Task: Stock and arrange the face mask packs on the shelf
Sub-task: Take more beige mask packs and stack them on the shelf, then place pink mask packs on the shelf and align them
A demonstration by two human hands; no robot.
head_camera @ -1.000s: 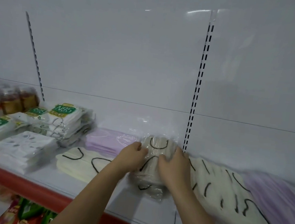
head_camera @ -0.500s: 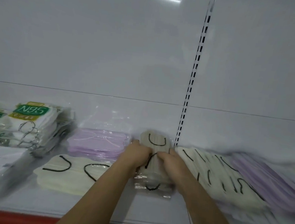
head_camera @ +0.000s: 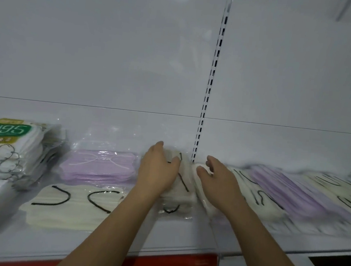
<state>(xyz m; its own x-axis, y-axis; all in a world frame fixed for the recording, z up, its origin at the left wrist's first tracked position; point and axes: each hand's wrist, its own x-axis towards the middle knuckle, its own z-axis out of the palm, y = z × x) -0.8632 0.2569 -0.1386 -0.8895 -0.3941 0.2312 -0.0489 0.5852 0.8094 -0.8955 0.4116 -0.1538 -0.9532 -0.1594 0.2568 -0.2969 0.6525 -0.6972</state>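
A clear-wrapped beige mask pack (head_camera: 178, 193) with black ear loops lies on the white shelf (head_camera: 182, 237), pushed toward the back panel. My left hand (head_camera: 158, 170) rests flat on its left half, fingers straight. My right hand (head_camera: 217, 180) hovers just right of it over a cream mask pack (head_camera: 255, 201), fingers loosely spread and holding nothing. A lilac mask pack (head_camera: 98, 166) sits left of the beige one, and a cream pack with black loops (head_camera: 72, 206) lies in front of the lilac one.
N95 mask packs (head_camera: 10, 146) are stacked at the far left. More lilac packs (head_camera: 288, 191) and cream packs (head_camera: 339, 191) fan out to the right. A slotted upright (head_camera: 212, 81) runs up the back panel. A red strip (head_camera: 169, 264) edges the shelf front.
Both hands let go of the beige pack. The left hand now lies flat on it, and the right hand has lifted off to the right. The view has shifted rightward.
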